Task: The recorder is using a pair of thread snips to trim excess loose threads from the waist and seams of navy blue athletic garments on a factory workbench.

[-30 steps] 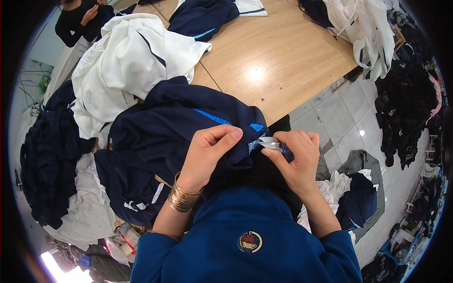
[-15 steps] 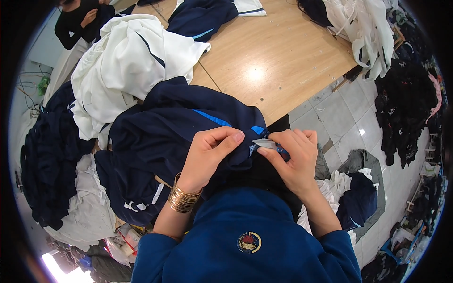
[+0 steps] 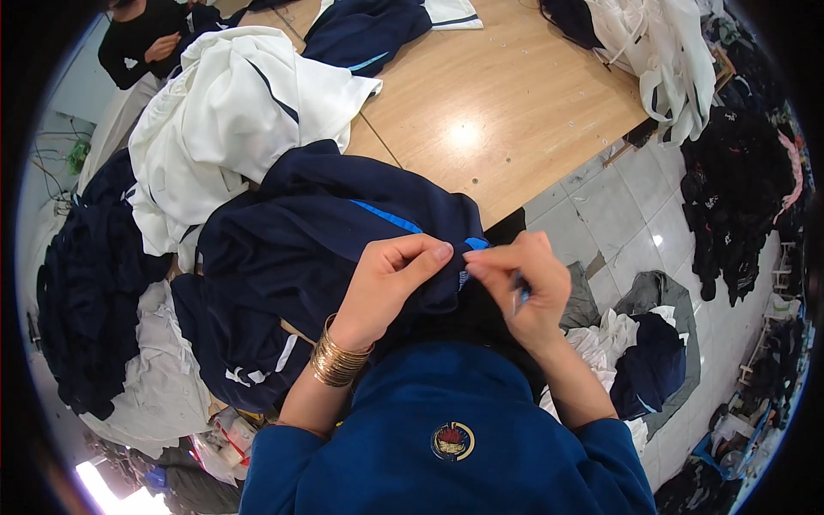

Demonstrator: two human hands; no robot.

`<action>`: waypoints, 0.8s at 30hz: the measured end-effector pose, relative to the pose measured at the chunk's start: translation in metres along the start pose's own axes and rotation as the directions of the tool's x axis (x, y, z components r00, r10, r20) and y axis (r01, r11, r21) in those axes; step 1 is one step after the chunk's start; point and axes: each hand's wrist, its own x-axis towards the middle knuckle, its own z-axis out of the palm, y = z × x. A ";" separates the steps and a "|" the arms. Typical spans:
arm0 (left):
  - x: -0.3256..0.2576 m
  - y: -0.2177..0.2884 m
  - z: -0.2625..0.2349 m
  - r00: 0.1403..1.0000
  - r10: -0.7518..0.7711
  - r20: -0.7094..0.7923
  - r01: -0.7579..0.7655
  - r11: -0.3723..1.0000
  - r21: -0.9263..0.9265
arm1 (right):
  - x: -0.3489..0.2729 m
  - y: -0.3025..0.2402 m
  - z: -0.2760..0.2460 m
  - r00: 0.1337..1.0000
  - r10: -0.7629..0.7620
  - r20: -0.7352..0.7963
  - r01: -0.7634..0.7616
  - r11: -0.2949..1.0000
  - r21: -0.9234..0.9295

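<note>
A navy garment (image 3: 300,197) with a bright blue strip lies bunched over the table's edge and my lap. My left hand (image 3: 399,270) has thumb and forefinger pinched on the fabric near its right end. Close beside it, my right hand (image 3: 528,279) brings thumb and forefinger together at the garment's edge, by a small blue patch (image 3: 475,245). Small thread snips (image 3: 520,293) sit tucked in the right palm, partly hidden and blurred. Whether the right fingertips also grip a thread or the cloth is too small to tell.
A white garment (image 3: 232,103) is heaped beyond the navy one on the wooden table (image 3: 506,112). More dark clothes (image 3: 86,300) pile up at left. White garments (image 3: 661,60) hang off the far right corner. A cloth bundle (image 3: 652,360) lies on the tiled floor. Another person (image 3: 142,43) is at far left.
The snips' blades, which pointed at the garment's edge, have swung back into my right palm. My right thumb and forefinger have come to the edge. The left hand has shifted slightly right.
</note>
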 end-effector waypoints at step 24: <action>-0.002 -0.001 -0.008 0.998 -0.062 -0.031 0.058 0.993 -0.098 | 0.008 0.013 -0.011 0.838 0.458 -0.296 -0.235 0.794 0.561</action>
